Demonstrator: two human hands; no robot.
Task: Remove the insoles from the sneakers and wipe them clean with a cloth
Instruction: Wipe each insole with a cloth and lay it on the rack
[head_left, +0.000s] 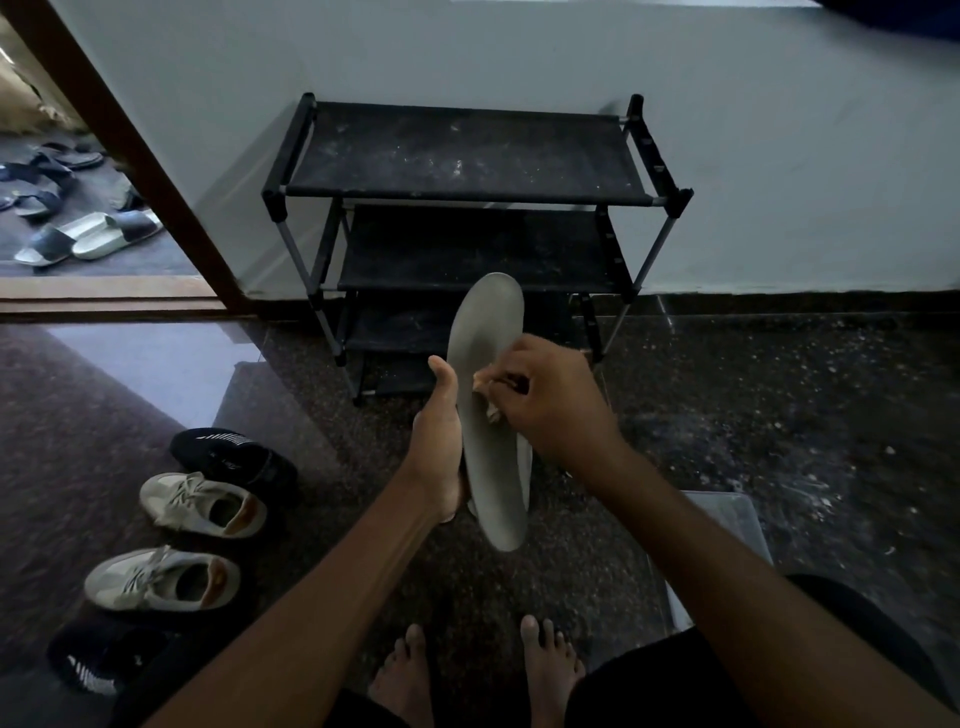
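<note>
Our left hand (439, 441) grips a grey insole (488, 332) by its edge, upright before the rack (467, 150) — our right hand (550, 400) pinches a cloth (485, 397) against its face. Two pale sneakers (202, 504) (flanked by black shoes (234, 457)) sit on the floor (727, 389) to the left, well apart.

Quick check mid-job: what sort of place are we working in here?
Most likely a home entryway or hallway: a black shoe rack stands against the wall, sneakers sit on the polished stone floor, and slippers lie scattered beyond the door frame.
</note>
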